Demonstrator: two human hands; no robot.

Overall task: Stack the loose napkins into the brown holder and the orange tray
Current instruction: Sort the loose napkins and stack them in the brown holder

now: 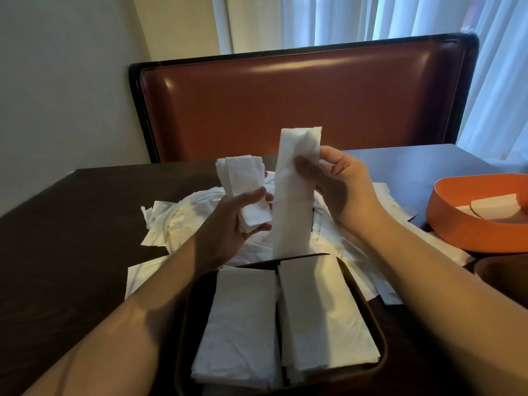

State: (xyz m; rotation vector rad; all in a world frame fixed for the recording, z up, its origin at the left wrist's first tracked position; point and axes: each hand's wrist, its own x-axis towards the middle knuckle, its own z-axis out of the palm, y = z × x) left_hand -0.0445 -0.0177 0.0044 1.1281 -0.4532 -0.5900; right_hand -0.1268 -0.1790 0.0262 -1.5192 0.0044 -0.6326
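head view: right hand [340, 178] pinches long napkin [294, 195] near top; left hand [237, 221] holds folded bundle [243, 190]; likely light, limp, best gripped along edges.

Head view looks forward and down, close over the table [71, 212].

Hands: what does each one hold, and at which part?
The left hand holds a small bundle of folded napkins by its lower end. The right hand pinches one long napkin near its upper end.
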